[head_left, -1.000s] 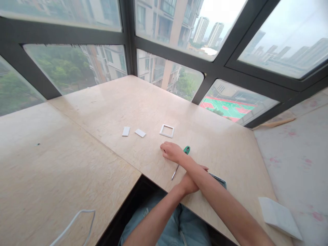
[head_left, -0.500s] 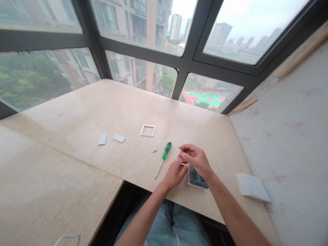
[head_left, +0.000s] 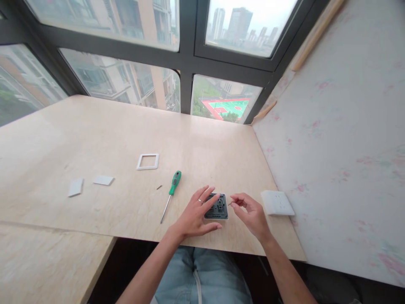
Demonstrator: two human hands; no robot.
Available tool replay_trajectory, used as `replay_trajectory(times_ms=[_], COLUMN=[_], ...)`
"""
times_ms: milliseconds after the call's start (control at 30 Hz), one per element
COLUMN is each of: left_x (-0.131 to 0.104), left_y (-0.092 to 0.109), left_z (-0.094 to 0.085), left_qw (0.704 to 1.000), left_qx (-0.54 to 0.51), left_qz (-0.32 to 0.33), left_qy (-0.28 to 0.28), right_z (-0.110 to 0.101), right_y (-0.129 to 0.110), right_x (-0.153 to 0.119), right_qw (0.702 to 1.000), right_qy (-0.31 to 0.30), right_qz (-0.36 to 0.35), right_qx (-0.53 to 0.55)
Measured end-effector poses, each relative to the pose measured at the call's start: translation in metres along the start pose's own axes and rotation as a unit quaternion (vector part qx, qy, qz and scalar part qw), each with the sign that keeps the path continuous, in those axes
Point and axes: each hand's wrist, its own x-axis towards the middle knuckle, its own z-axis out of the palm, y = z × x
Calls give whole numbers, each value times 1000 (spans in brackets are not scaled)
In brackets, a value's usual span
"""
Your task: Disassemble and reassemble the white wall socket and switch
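My left hand (head_left: 196, 214) is open, fingers spread, and its fingertips reach over the left part of a wall switch body (head_left: 221, 207). That body has a dark inner face with a white edge and lies on the table near the front edge. My right hand (head_left: 251, 213) is closed in a pinch on a small screw (head_left: 230, 204) just right of the switch body. Left of my left hand lies a screwdriver (head_left: 172, 190) with a green handle, its tip toward me. Another small screw (head_left: 159, 187) rests beside it.
A white frame (head_left: 147, 161) and two white cover plates (head_left: 76, 188) lie on the left of the table (head_left: 126, 126). A white wall socket (head_left: 277, 203) sits on the patterned wall at right. Dark-framed windows (head_left: 186, 63) stand behind the table.
My hands have moved apart. The left has opened and spread over the switch body; the right has gone to its right side with the screw. The view has turned right.
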Motion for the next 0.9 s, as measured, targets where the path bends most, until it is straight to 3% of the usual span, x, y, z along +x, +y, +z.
replay_trajectory(times_ms=[133,400,633,900], left_x=[6,12,13,15], left_y=[0,-7,-4,-5], left_z=[3,6,5,9], left_qw=[999,1000,1000,1000], left_qx=[4,-3,-2,7], left_qz=[1,12,0,0], left_qy=[32,29,-8,0], right_z=[3,4,3,2], right_y=[-8,0,-1,-5], right_x=[6,9,10,12], right_qw=[998,993,989,979], right_qy=[-20,-93,-102,-127], right_qz=[-48,-48,-58,-93], right_qx=[-22,-54,-84,-132])
